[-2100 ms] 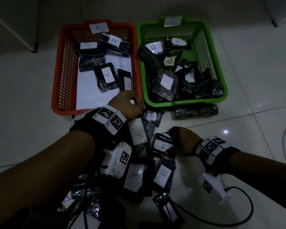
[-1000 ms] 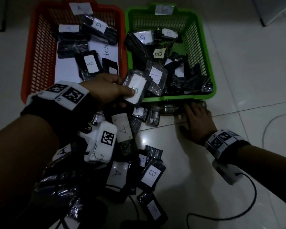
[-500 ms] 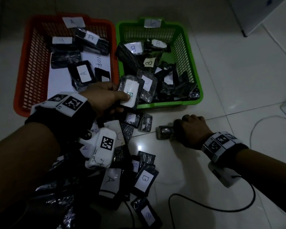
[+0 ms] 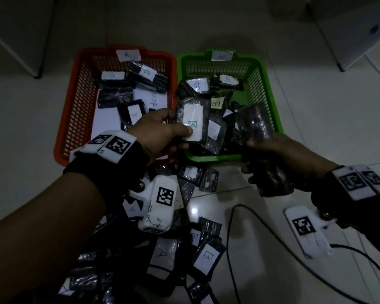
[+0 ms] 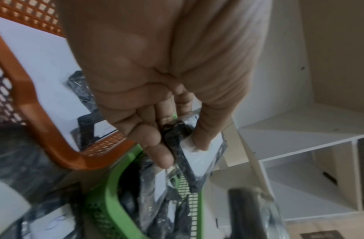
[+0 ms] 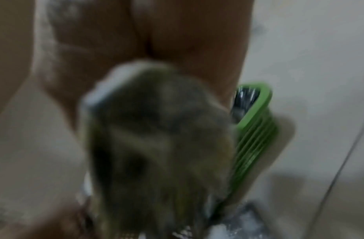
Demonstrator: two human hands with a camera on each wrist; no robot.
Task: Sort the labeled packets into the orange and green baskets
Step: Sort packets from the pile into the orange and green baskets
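The orange basket (image 4: 64, 119), tagged A, holds several A packets. Right of it, the green basket (image 4: 270, 91) holds several B packets. My left hand (image 4: 178, 126) pinches a packet with a white B label (image 4: 192, 121) above the green basket's near left corner. In the left wrist view the thumb and fingers clamp this packet (image 5: 199, 155) over the green rim (image 5: 107, 194). My right hand (image 4: 257, 145) grips a dark packet (image 4: 253, 123) above the green basket's near right part. That packet (image 6: 156, 145) is blurred in the right wrist view and its label is hidden.
A pile of A and B packets (image 4: 162, 255) lies on the tiled floor below the baskets and under my left arm. A black cable (image 4: 233, 238) loops on the floor at the right. White furniture (image 4: 349, 29) stands at the far right and far left.
My right hand took a dark packet from the floor in front of the green basket and raised it over that basket. My left hand kept the B packet, shifting it a little over the green basket.
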